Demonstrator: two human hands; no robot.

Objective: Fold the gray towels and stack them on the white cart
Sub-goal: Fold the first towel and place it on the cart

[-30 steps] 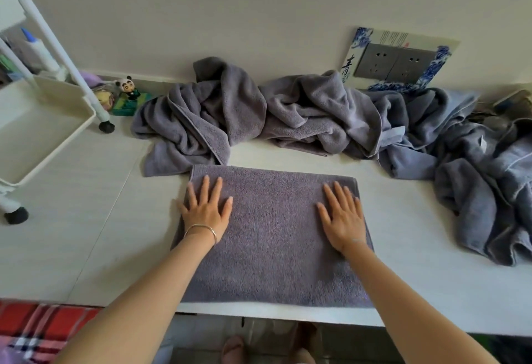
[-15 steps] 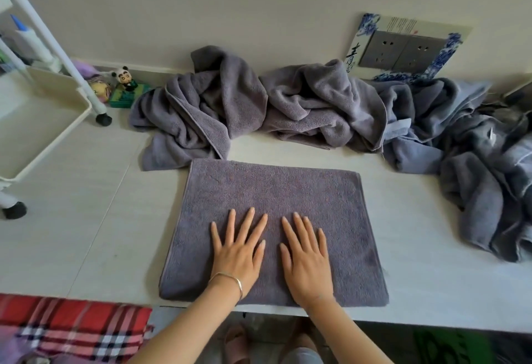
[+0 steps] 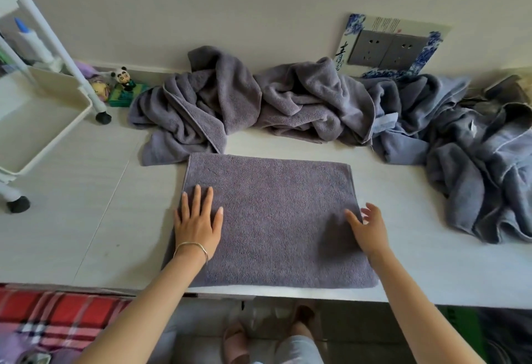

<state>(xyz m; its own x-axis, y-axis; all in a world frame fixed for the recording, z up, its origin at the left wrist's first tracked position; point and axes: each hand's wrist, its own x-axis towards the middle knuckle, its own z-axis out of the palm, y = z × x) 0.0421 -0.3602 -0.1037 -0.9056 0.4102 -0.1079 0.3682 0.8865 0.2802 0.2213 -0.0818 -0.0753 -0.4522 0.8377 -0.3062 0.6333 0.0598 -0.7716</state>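
A folded gray towel (image 3: 273, 219) lies flat as a rectangle on the white table (image 3: 86, 219), near its front edge. My left hand (image 3: 197, 219) rests flat on the towel's left side, fingers straight. At the towel's right edge my right hand (image 3: 368, 228) hovers with fingers spread and relaxed, holding nothing. Several crumpled gray towels (image 3: 302, 104) are heaped along the wall behind, from the middle to the far right (image 3: 483, 168). The white cart (image 3: 43, 133) stands at the left, its tray bare.
A panda figurine (image 3: 123, 77) and small toys sit by the cart's leg (image 3: 102, 117). A socket panel (image 3: 388, 50) is on the wall at the back right. A red plaid cloth (image 3: 57, 320) lies below the table edge at the left.
Both hands slid from the towel's sides to its near middle, then apart again. Now the left lies on the left side and the right has lifted off at the right edge.
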